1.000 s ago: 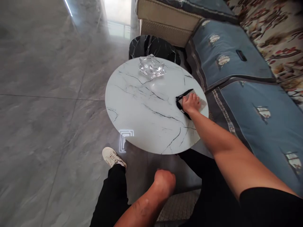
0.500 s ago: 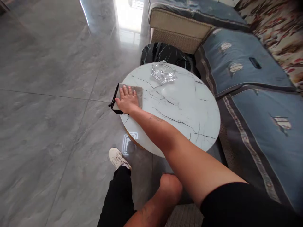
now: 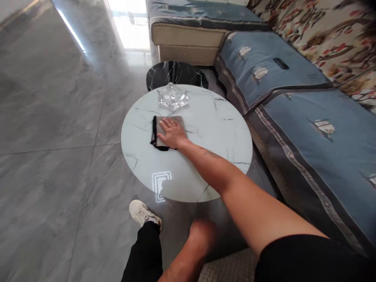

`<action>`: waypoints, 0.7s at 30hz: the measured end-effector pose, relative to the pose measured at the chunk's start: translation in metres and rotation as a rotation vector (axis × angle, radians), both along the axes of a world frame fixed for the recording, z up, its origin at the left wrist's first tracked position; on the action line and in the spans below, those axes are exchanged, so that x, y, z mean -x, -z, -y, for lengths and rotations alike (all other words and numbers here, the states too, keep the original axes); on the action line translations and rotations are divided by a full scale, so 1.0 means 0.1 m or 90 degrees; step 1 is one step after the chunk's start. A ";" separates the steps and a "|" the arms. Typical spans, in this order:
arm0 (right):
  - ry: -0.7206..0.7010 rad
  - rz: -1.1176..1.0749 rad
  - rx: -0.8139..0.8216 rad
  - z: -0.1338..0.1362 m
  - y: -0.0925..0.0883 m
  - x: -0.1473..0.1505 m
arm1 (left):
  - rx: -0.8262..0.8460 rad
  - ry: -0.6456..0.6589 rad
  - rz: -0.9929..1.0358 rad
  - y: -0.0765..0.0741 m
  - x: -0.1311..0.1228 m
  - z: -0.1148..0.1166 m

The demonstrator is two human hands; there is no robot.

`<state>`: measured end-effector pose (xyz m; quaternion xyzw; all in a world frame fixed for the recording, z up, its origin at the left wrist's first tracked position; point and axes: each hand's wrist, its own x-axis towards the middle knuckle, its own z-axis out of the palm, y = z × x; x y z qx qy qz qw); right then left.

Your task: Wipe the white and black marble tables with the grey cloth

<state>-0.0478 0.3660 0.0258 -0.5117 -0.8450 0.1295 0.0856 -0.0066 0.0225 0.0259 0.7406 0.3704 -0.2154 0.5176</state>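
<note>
the right hand (image 3: 173, 133) lies open and flat on a cloth (image 3: 170, 122) on the round marble table (image 3: 217, 117) beside a blue sofa (image 3: 270, 66); the left hand (image 3: 202, 235) is clenched above the tile floor (image 3: 49, 156).

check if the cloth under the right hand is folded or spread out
Folded, it seems: the cloth forms a compact pad under the right hand on the marble tabletop.

Counted from one round marble table (image 3: 211, 117): one right hand (image 3: 173, 133) on one cloth (image 3: 176, 123) at its centre, one left hand (image 3: 202, 235) at six o'clock, one glass dish (image 3: 172, 96) at eleven, one black side table (image 3: 176, 74) at twelve, two blue sofa cushions (image 3: 267, 66) (image 3: 317, 156) at two and three, and one white sneaker (image 3: 143, 213) at seven.
</note>
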 end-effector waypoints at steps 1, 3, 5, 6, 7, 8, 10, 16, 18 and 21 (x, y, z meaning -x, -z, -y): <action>0.037 0.012 -0.010 -0.07 0.00 -0.35 | 0.002 0.011 -0.030 -0.01 -0.01 -0.01; 0.144 0.064 -0.007 -0.15 -0.02 -1.12 | -0.002 0.026 -0.065 -0.04 -0.02 -0.03; 0.268 0.125 -0.006 -0.12 -0.02 -1.91 | -0.014 0.031 -0.066 -0.06 -0.01 -0.02; 0.335 0.157 -0.009 -0.07 -0.02 -2.28 | -0.019 0.035 -0.066 -0.07 -0.01 -0.01; 0.391 0.184 -0.013 0.00 -0.01 -2.60 | -0.026 0.042 -0.065 -0.07 -0.01 0.00; 0.449 0.208 -0.006 0.08 0.01 -2.88 | -0.033 0.051 -0.061 -0.07 -0.01 0.02; 0.514 0.219 0.005 0.25 0.04 -3.25 | -0.046 0.064 -0.052 -0.08 -0.02 0.06; 0.558 0.194 0.008 0.53 0.11 -3.14 | -0.060 0.074 -0.010 -0.27 0.02 0.14; 0.530 0.200 0.008 0.56 0.12 -2.84 | -0.070 0.053 0.005 -0.32 0.05 0.17; 0.409 0.237 0.003 0.60 0.11 -2.18 | -0.072 0.025 0.024 -0.32 0.07 0.23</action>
